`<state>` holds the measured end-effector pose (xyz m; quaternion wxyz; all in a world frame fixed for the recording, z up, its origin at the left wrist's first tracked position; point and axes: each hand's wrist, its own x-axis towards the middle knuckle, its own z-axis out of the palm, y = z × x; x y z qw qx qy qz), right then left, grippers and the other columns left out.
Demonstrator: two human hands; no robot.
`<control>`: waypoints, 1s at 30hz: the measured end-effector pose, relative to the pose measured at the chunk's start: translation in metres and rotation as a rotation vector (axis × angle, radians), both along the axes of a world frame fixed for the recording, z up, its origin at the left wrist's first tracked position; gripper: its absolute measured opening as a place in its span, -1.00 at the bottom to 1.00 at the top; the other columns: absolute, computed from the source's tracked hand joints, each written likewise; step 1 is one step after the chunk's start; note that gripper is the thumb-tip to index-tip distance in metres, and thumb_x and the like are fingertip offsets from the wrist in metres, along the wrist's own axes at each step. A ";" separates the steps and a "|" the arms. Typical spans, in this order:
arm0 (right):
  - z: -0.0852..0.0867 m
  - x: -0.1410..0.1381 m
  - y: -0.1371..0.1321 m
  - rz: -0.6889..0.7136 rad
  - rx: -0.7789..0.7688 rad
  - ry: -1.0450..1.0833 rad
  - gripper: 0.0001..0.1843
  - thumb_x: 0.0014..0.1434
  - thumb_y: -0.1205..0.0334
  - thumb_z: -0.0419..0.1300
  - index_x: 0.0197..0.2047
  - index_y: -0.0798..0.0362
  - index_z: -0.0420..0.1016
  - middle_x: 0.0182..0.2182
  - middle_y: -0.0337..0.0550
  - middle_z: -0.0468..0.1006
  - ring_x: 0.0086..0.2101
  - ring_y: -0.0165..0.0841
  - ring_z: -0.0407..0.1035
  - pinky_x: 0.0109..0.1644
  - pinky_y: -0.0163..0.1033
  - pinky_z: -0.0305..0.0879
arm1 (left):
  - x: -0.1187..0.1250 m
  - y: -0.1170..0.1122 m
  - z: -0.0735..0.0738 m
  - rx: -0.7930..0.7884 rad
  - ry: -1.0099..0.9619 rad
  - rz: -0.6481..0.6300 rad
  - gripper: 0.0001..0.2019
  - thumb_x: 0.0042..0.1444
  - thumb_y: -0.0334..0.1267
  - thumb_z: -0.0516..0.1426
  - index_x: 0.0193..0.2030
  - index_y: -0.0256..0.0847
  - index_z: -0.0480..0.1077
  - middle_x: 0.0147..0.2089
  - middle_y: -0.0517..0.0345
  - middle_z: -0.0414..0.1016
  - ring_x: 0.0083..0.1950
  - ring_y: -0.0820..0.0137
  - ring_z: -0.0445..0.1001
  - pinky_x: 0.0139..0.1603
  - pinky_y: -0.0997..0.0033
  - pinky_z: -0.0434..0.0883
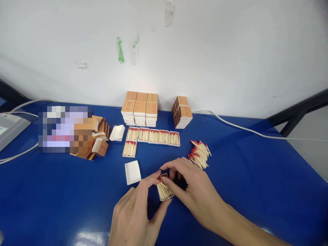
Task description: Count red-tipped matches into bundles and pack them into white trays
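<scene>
A small white matchbox tray (165, 192) full of red-tipped matches lies between my hands near the front of the table. My left hand (138, 205) grips it, thumb at its lower edge and fingers at its upper left. Fingers of my right hand (191, 182) curl around the tray's top and right side, the thumb over the match heads. Just to the left sits a bare white tray (132, 172) with no matches in it. Beyond my right hand is a loose pile of matches (200, 154).
Several filled trays (153, 136) form a row, with one below its left end (129, 148). Closed matchboxes are stacked behind (139, 107) and at the right (181, 112). Matchbox sleeves (101, 147) and white trays (117, 132) lie left. A white cable (238, 128) runs along the wall.
</scene>
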<state>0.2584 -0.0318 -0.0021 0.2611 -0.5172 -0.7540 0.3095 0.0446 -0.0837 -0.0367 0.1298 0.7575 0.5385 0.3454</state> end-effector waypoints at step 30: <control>0.008 -0.003 -0.007 0.103 0.214 0.005 -0.74 0.59 0.35 0.32 -0.22 -0.04 0.51 -0.29 -0.24 0.57 -0.24 -0.32 0.42 -0.21 -0.18 0.38 | 0.004 -0.003 0.004 0.070 0.003 0.051 -0.81 0.63 -0.29 0.23 0.27 0.01 0.58 0.33 0.20 0.81 -0.34 0.48 0.71 -0.15 0.44 0.77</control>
